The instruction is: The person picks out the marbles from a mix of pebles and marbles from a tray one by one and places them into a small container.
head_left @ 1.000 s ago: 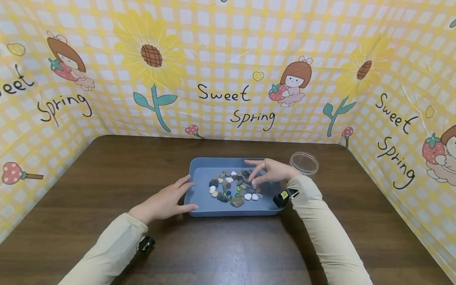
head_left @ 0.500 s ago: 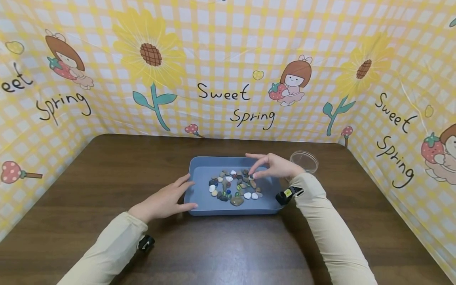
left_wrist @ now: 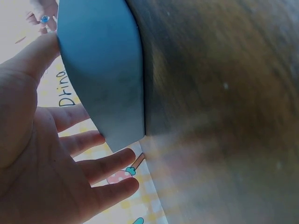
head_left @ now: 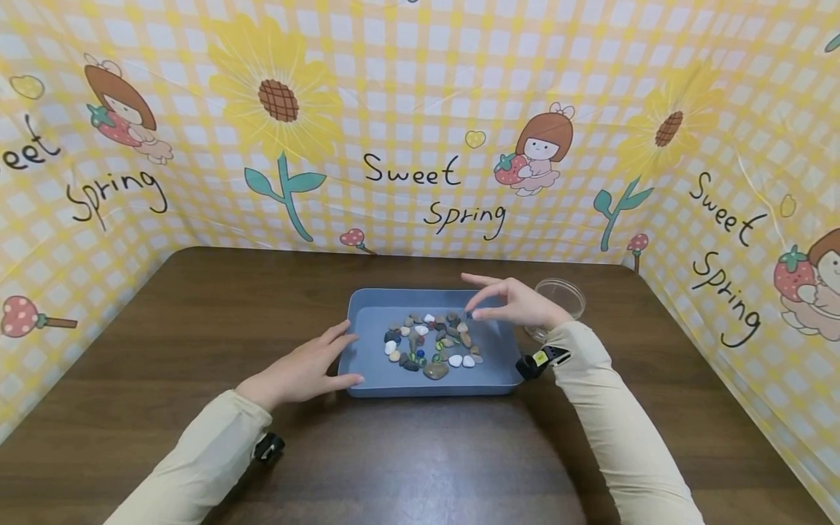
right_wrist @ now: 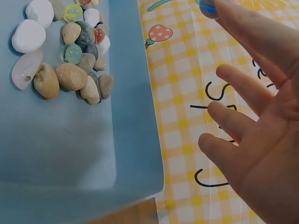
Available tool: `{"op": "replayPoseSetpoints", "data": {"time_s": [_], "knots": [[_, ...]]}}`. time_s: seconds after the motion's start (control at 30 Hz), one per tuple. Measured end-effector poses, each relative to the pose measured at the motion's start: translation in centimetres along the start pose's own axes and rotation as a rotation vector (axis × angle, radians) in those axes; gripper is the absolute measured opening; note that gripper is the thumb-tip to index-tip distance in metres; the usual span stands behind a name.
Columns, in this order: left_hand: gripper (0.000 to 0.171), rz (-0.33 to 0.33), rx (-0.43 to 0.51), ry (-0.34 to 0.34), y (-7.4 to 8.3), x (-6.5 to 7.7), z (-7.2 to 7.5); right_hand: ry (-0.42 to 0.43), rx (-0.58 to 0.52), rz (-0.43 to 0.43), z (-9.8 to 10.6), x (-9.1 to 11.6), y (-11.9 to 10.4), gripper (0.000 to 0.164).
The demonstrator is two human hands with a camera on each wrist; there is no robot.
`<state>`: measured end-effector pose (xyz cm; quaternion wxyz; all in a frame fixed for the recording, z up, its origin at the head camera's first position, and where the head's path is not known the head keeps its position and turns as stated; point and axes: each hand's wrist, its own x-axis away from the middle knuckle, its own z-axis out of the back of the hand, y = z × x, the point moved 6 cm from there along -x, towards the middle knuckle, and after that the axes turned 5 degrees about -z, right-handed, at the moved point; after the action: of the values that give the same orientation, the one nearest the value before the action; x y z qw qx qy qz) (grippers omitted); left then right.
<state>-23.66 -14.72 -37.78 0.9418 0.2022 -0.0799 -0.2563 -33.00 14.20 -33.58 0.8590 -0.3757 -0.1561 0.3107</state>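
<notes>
My right hand [head_left: 518, 302] pinches a blue glass marble [right_wrist: 209, 8] between thumb and index finger, above the back right of a blue tray [head_left: 367, 306]. Its other fingers are spread. With straight, parted fingers, my left hand [head_left: 298, 372] touches the tray's left wall, the thumb near the front corner. Inside the tray, pebbles form a rough ring: white stones [right_wrist: 29, 36], tan stones [right_wrist: 71, 77] and dark ones. Among them lie glass marbles, including a pale green marble [right_wrist: 71, 54], a yellow one [right_wrist: 73, 13] and a red one [right_wrist: 99, 35].
A clear round container [head_left: 561, 295] stands at the tray's back right, partly behind my right hand and wrist. The dark wooden table [head_left: 420, 459] extends around the tray. A yellow checked cloth [head_left: 407, 87] with printed flowers rises behind and at both sides.
My right hand has risen from the pebbles and moved right and back, taking the blue marble out of the group. My left hand stays at the tray's left wall.
</notes>
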Motion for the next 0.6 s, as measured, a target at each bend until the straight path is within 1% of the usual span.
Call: {"op": "replayPoseSetpoints", "data": {"time_s": [0.2,0.3,0.6], "knots": [[0.076,-0.006,-0.003,0.003,0.1,0.1,0.1,0.04,-0.052,0.001,0.5,0.7,-0.3,0.02],[0.076,-0.01,-0.005,0.005,0.2,0.1,0.1,0.061,-0.056,0.002,0.9,1.0,-0.2,0.021],[0.076,-0.006,-0.011,0.0,0.0,0.0,0.0,0.159,0.008,-0.015,2.2,2.2,0.7,0.021]]}}
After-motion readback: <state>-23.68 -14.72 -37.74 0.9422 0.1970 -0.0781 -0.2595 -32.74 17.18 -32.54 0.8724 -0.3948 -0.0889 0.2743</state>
